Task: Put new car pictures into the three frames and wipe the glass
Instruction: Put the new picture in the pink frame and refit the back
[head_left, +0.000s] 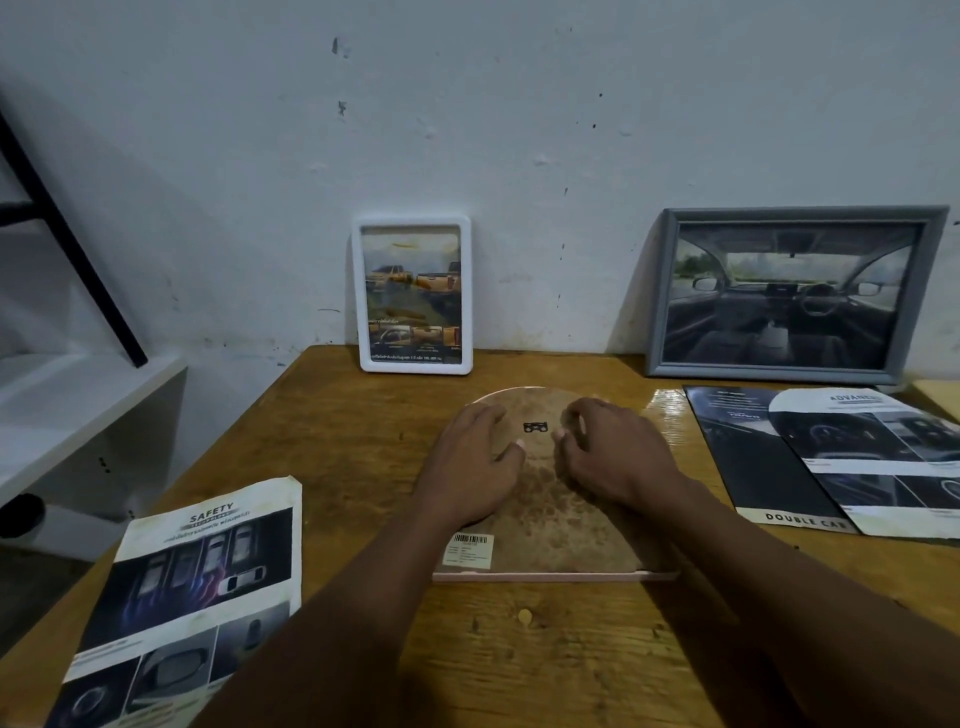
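Observation:
An arch-shaped pink frame (561, 525) lies face down on the wooden table, its stained brown backing board up, with a small black hanger (535, 427) near the top and a barcode label at the lower left. My left hand (475, 467) rests flat on the board's left side. My right hand (605, 449) sits on the right side with fingers curled, fingertips against the board near the hanger. A white frame (414, 294) with orange pickup pictures and a grey frame (789, 296) with a car interior picture lean on the wall behind.
A "SAFETY" car brochure page (197, 587) lies at the table's front left. Dark brochure sheets (831, 457), one marked "DOUBLE CAB", lie at the right. A white shelf (78, 395) with a black diagonal bar stands left of the table (545, 654).

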